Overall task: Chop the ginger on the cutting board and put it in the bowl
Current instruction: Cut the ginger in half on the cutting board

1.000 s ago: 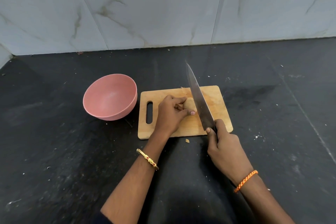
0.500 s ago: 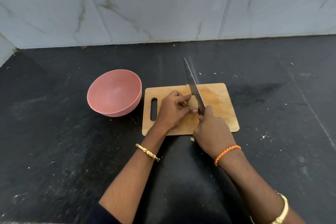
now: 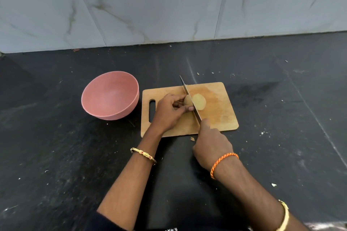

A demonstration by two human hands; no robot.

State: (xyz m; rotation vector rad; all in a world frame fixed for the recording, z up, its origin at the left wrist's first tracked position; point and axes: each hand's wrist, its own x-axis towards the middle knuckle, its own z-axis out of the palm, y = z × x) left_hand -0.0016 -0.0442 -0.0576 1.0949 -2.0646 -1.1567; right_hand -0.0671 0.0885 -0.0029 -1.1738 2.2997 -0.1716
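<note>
Nearest to us, the right hand (image 3: 211, 143) grips the handle of the knife (image 3: 189, 97), whose blade stands between 2 pieces of the ginger (image 3: 199, 101). The cut piece shows a pale yellow, smooth face. The left hand (image 3: 169, 112) pinches the other piece on the cutting board (image 3: 219, 116). Further left sits the pink bowl (image 3: 110, 95).

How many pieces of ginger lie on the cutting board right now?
2. One piece sits left of the knife blade, gripped by the left hand; one cut slice lies flat right of the blade. The hands may hide smaller bits.
</note>
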